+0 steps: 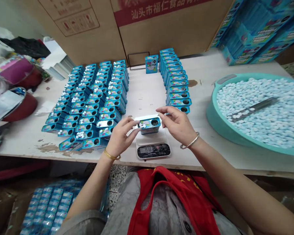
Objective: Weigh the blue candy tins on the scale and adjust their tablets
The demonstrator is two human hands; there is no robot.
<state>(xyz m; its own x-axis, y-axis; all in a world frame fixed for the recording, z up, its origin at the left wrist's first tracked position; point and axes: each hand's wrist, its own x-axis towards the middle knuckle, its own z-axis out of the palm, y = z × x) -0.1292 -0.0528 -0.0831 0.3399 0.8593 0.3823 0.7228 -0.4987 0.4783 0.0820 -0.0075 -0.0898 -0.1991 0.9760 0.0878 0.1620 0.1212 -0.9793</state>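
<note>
Curled at a packing table, my left hand has thumb and forefinger slightly parted at the left end of a blue tin — whether they grip it or a pellet, I cannot tell. The tin sits on a white scale, its round opening toward my right and loose white pellets on the left of its lid. My right hand hovers by the far right corner, thumb and forefinger drawn close together; I cannot make out whether they pinch anything. Digits show on the scale's display, too small to read surely.

To my left, four uneven columns of tins crowd the tabletop, many topped with pellets. A single row runs beyond my right hand, and a lone tin stands upright near a large carton marked with a red band. At right, a teal basin holds white and pale blue pellets — a metal scoop lies among them, carrying a few. More tins are stacked beyond the basin.
</note>
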